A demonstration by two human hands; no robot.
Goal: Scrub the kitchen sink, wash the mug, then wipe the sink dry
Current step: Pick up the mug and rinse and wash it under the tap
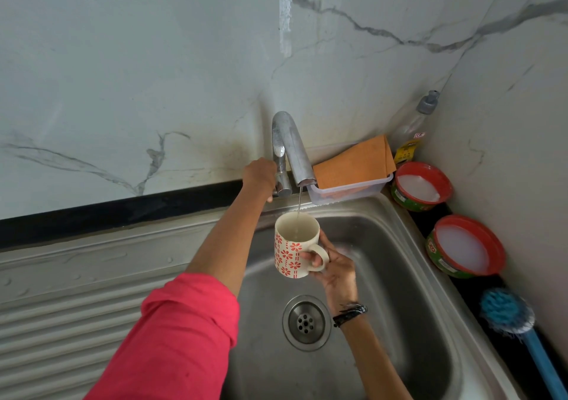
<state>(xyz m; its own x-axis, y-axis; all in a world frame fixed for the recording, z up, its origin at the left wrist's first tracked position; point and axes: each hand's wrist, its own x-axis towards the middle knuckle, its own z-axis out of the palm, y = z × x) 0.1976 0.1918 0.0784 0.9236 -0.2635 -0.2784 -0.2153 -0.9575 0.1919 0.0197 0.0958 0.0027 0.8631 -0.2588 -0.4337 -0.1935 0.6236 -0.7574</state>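
Mug-wash step, rinse/fill phase. Steel sink (399, 276), smooth basin, round perforated drain. Right hand (333, 269) grips the ceramic mug (292, 247) by its handle, upright under a thin stream. Left hand (259, 176) curls round the chrome tap (289, 147) lever. Next, probably: shut off water, swirl, tip out.

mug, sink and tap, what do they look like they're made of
Mug: looks like glazed ceramic, with thick cream walls and a printed red flower pattern.
Sink: likely stainless steel, a brushed grey sheen with soft reflections.
Tap: metal, probably chrome-plated, shiny but dulled by water spots.
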